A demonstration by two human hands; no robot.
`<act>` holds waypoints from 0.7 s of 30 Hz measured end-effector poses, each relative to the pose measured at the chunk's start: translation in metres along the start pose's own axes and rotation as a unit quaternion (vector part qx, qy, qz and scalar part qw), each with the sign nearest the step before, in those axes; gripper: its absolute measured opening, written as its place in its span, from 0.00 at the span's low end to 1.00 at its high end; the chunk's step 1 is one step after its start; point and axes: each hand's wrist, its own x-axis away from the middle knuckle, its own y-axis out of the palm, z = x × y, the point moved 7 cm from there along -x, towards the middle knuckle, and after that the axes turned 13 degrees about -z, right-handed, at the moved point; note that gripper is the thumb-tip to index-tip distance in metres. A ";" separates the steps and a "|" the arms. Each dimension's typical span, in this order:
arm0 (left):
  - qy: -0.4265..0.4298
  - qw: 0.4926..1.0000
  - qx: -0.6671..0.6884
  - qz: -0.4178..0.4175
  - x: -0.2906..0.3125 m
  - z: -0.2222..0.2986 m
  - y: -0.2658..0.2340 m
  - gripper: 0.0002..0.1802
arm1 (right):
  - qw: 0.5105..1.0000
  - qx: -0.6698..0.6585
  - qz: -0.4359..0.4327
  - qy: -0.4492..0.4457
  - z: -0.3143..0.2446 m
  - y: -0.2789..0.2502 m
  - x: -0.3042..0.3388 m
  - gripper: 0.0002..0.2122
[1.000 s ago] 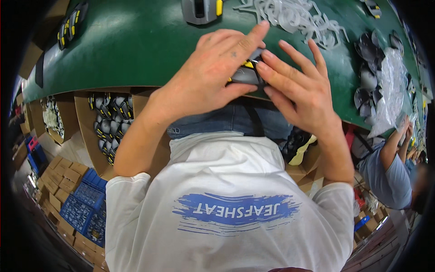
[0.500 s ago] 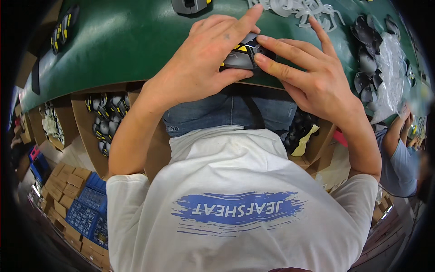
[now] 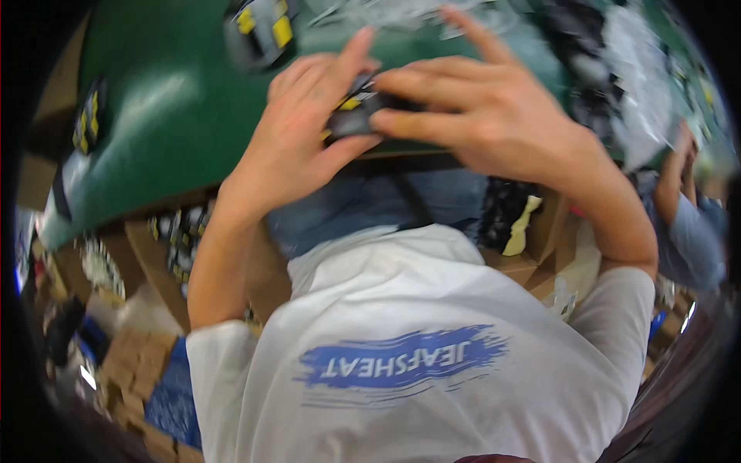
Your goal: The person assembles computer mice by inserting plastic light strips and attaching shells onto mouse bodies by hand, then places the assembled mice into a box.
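At the near edge of the green table, my left hand (image 3: 297, 127) grips a small grey-and-black moulded part (image 3: 353, 119) with yellow accents, thumb along its near side. My right hand (image 3: 494, 112) closes on the same part's right end with thumb and fingertips, its little finger raised. Motion blurs the picture, and the fingers cover much of the part. Beyond my left hand lies a larger grey-and-black piece (image 3: 258, 38) with yellow patches. A similar yellow-striped piece (image 3: 90, 116) rests at the table's far left.
Clear plastic strips (image 3: 401, 11) lie at the table's far side. Black parts (image 3: 590, 69) and a clear plastic bag (image 3: 637, 85) are on the right. Below the edge stand cardboard boxes (image 3: 158, 266) holding parts. Another person's arm (image 3: 675, 174) shows at right.
The view has shifted, so hands and part appear further left and the larger piece shows more fully. Both hands stay on the part.
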 end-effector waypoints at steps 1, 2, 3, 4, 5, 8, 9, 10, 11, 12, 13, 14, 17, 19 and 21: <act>0.025 1.000 0.001 0.011 0.000 0.004 -0.004 0.63 | 1.000 0.001 0.012 -0.001 -0.003 0.003 -0.002 0.23; -0.004 1.000 -0.009 0.002 0.000 0.004 -0.004 0.61 | 1.000 -0.004 0.023 0.008 -0.004 0.008 -0.001 0.21; -0.031 0.999 -0.017 -0.008 0.001 0.004 -0.001 0.60 | 0.999 -0.010 0.033 0.020 -0.007 0.010 0.003 0.19; -0.004 1.000 -0.016 -0.002 0.002 0.009 0.001 0.60 | 0.998 -0.020 0.052 0.035 -0.007 0.011 0.007 0.18; -0.020 0.999 -0.037 -0.001 0.003 0.006 0.004 0.57 | 0.996 -0.033 0.074 0.044 -0.006 0.012 0.010 0.18; -0.034 0.997 -0.072 0.006 0.005 0.006 0.006 0.52 | 0.982 0.009 0.129 0.137 0.002 -0.005 0.039 0.16; -0.042 0.995 -0.087 0.004 0.008 0.007 0.007 0.50 | 0.964 0.031 0.162 0.207 0.011 -0.012 0.058 0.16; -0.044 0.994 -0.094 0.014 0.009 0.009 0.005 0.48 | 0.947 0.038 0.162 0.275 0.021 -0.016 0.086 0.16; -0.051 0.994 -0.096 0.011 0.008 0.007 0.007 0.48 | 0.923 0.045 0.162 0.346 0.031 -0.019 0.120 0.16; -0.043 0.994 -0.098 0.019 0.005 0.007 0.007 0.48 | 0.902 0.075 0.153 0.397 0.034 -0.020 0.146 0.16; -0.034 0.994 -0.101 0.025 0.002 0.008 0.006 0.47 | 0.876 0.103 0.145 0.448 0.036 -0.019 0.167 0.17; -0.032 0.994 -0.102 0.027 -0.001 0.006 0.008 0.48 | 0.869 0.123 0.116 0.465 0.036 -0.013 0.179 0.17; -0.041 0.992 -0.118 0.025 -0.002 0.006 0.009 0.49 | 0.867 0.102 0.085 0.481 0.039 0.001 0.191 0.17; -0.044 0.992 -0.119 0.031 0.000 0.008 0.009 0.49 | 0.872 0.044 0.126 0.471 0.041 -0.002 0.191 0.19; -0.052 0.990 -0.122 0.042 0.004 0.008 0.007 0.50 | 0.864 -0.053 0.197 0.461 0.029 -0.005 0.173 0.20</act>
